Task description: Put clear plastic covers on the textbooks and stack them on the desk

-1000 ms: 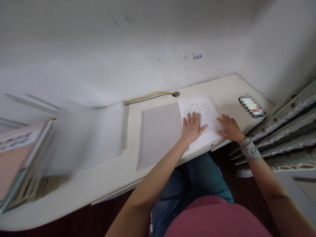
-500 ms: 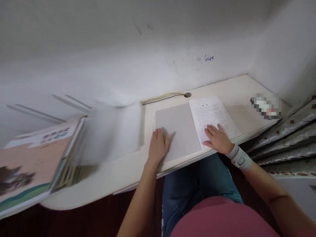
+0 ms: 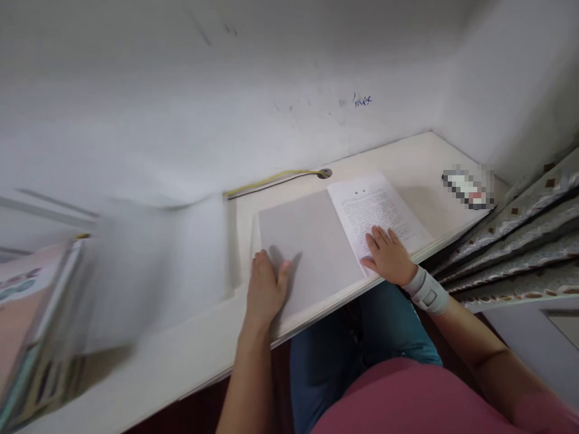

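Note:
An open booklet lies on the white desk, its left side plain grey and its right page covered in printed text. My left hand rests at the grey side's left edge, thumb apart from the fingers. Flat on the lower part of the printed page lies my right hand, fingers spread, with a grey wrist band behind it. Neither hand grips anything.
Blurred white sheets stand left of the booklet, beside a stack of books. Yellow and black cables run along the wall to a desk hole. A pixelated object lies at right, near folded patterned panels.
The view has turned, so the desk, booklet and books sit further left in the picture. My left hand has shifted slightly towards the booklet's outer edge; the right hand stays on the printed page.

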`<action>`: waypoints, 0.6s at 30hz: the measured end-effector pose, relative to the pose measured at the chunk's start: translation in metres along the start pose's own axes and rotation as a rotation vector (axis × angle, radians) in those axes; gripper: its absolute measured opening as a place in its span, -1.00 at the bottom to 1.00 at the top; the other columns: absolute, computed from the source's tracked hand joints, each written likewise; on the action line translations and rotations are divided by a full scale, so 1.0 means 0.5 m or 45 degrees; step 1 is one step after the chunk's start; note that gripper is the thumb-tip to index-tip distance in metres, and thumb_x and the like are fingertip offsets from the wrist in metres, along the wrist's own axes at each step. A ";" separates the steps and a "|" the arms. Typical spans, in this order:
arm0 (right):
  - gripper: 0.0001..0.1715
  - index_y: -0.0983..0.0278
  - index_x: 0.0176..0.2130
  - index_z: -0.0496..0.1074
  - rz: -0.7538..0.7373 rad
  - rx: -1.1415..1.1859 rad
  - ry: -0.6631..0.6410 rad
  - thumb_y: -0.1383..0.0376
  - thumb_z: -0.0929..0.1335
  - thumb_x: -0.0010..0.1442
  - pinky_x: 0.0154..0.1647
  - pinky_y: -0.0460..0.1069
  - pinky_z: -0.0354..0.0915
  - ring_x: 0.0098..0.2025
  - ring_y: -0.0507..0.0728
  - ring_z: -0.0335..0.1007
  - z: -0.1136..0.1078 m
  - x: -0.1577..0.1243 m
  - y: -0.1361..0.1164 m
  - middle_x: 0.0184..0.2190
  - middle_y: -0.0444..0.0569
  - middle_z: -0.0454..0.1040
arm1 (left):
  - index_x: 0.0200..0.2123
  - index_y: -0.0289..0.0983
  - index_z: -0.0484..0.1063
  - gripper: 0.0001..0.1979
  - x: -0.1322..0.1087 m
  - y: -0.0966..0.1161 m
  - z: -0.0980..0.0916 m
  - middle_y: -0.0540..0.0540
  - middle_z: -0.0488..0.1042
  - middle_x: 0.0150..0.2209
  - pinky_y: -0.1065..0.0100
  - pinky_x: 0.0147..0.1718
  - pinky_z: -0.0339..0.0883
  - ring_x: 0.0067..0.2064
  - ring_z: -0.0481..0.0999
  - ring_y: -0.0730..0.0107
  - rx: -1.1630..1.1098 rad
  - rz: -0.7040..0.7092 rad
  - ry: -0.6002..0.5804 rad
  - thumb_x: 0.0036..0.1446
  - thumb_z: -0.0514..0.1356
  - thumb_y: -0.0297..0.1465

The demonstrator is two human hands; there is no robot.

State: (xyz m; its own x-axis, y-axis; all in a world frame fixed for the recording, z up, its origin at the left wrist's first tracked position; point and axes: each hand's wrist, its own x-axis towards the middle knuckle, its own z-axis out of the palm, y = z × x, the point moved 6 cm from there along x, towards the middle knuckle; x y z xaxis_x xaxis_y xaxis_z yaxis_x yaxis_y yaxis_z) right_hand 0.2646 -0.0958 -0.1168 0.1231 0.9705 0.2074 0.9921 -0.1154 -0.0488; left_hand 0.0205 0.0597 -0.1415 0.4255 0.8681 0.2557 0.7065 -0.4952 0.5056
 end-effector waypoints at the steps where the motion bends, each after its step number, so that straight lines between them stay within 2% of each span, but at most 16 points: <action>1: -0.26 0.51 0.20 0.24 0.001 -0.011 0.008 0.00 0.20 0.29 0.28 0.27 -0.04 0.29 0.35 0.10 0.000 -0.002 0.001 0.23 0.41 0.19 | 0.26 -0.54 0.06 -0.12 0.000 0.001 0.000 -0.55 0.13 0.26 -0.14 0.23 0.01 0.32 0.06 -0.14 -0.001 -0.001 -0.002 0.17 -0.13 0.10; 6: -0.28 0.50 0.18 0.26 0.010 -0.059 0.036 0.00 0.20 0.29 0.28 0.25 -0.03 0.27 0.33 0.13 -0.007 -0.010 0.006 0.22 0.39 0.22 | 0.25 -0.50 0.06 -0.13 0.002 0.005 -0.003 -0.51 0.20 0.22 -0.14 0.20 0.08 0.30 0.11 -0.15 -0.001 -0.031 -0.015 0.16 -0.16 0.11; 12: -0.25 0.55 0.20 0.23 0.058 -0.047 -0.063 0.01 0.21 0.29 0.28 0.23 -0.02 0.27 0.35 0.12 -0.011 -0.001 0.011 0.23 0.41 0.18 | 0.22 -0.62 0.07 -0.06 0.003 0.017 -0.005 -0.60 0.20 0.19 -0.16 0.19 0.06 0.30 0.08 -0.25 0.044 -0.006 -0.031 0.14 -0.19 0.14; 18: -0.20 0.56 0.20 0.24 0.007 -0.066 -0.090 -0.03 0.22 0.26 0.24 0.19 0.08 0.27 0.36 0.12 -0.022 -0.018 0.010 0.22 0.42 0.20 | 0.21 -0.62 0.10 -0.08 0.000 0.026 -0.008 -0.60 0.21 0.20 -0.19 0.21 0.01 0.28 0.13 -0.23 0.094 0.049 -0.053 0.15 -0.19 0.13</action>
State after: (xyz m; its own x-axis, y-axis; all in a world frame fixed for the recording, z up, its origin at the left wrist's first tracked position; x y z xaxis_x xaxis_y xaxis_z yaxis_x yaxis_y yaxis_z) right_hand 0.2686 -0.1074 -0.1079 0.1286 0.9821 0.1376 0.9915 -0.1299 0.0009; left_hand 0.0274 0.0536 -0.1315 0.4755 0.8468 0.2384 0.7283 -0.5309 0.4333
